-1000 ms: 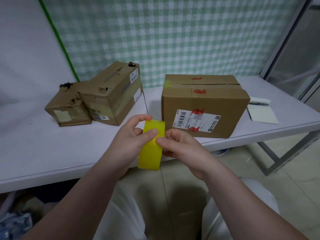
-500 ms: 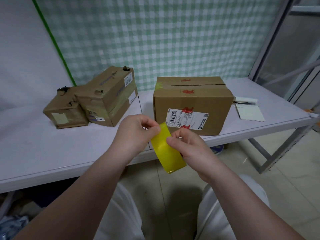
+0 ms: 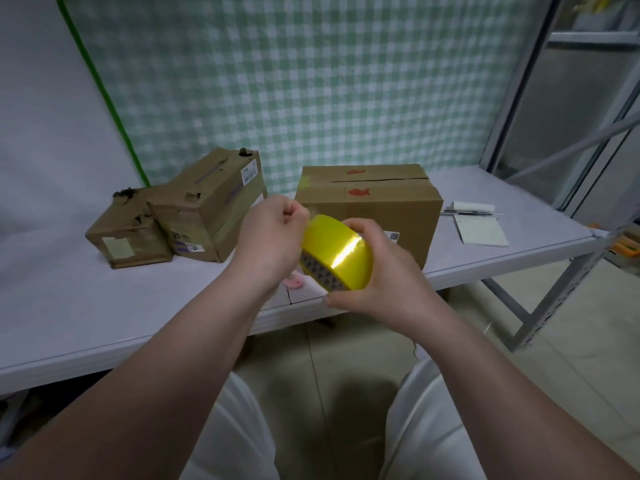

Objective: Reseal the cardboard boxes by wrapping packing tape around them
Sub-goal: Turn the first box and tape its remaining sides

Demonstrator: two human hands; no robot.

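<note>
with right hand [image 3: 384, 271] clamped round the tape roll [image 3: 337, 256] and left hand [image 3: 273, 244] pinching its upper rim — hands together — carry forward to the large box [image 3: 374, 209] on the table [image 3: 104, 306] just behind, long axis left-to-right, nearer the right hand.

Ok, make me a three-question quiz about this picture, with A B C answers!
1. Where is the notepad? A) right of the big box B) on the floor C) on top of a box
2. How many cardboard boxes are on the table? A) one B) five C) three
3. The yellow tape roll is: A) lying on the table B) held in the right hand C) stuck to the wall
Answers: 1 A, it lies on the table past the big box's right side. 2 C, a small battered box, a longer battered box and the big box. 3 B, fingers curl round it.
</note>
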